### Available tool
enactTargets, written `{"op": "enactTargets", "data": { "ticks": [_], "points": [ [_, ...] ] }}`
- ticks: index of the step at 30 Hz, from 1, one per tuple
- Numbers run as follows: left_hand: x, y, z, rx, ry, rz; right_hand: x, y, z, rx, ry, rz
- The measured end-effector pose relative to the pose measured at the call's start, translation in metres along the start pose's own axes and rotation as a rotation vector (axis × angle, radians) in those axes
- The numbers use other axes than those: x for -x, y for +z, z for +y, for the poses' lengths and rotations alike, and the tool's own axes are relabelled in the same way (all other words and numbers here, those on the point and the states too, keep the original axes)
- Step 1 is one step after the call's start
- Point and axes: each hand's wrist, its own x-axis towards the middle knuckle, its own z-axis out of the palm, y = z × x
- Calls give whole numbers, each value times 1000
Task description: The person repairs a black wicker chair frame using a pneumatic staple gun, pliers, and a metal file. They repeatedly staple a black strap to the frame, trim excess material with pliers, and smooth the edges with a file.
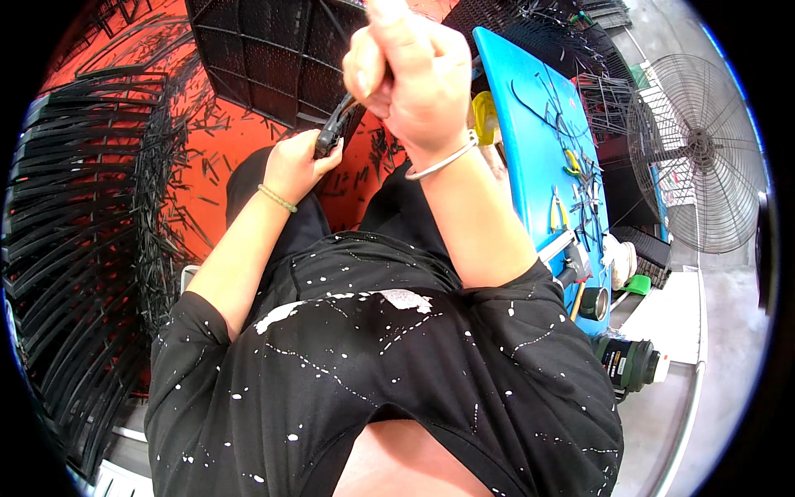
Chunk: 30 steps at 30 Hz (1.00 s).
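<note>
My left hand (298,161) is closed round a dark piece (331,132) that looks like black plastic; its exact kind is not clear. That piece slants up from my left fist toward the fingers of my right hand. My right hand (414,79) is raised higher and closer to the camera, fingers curled in and thumb pointing up. What it grips, if anything, is hidden. Just beyond both hands a black gridded panel (265,58) stands tilted over the red surface (240,137).
A stack of curved black slats (74,248) fills the left side. Black offcuts litter the red surface. At right, a blue tabletop (513,108) carries yellow-handled pliers (560,211) and black strips. A large fan (700,149), a green-black canister (629,364) and black racks (609,99) lie beyond.
</note>
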Motion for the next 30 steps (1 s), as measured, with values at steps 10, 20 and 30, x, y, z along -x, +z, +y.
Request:
{"op": "enactTargets", "data": {
  "ticks": [10, 20, 30],
  "points": [
    [1, -1, -1, -18, 28, -9, 3, 0, 15, -53, 22, -17],
    [2, 1, -2, -2, 48, 11, -49, -20, 38, -310, 263, 7],
    [-1, 6, -1, -8, 43, 20, -66, -82, 81, -701, 350, -51]
  ]
}}
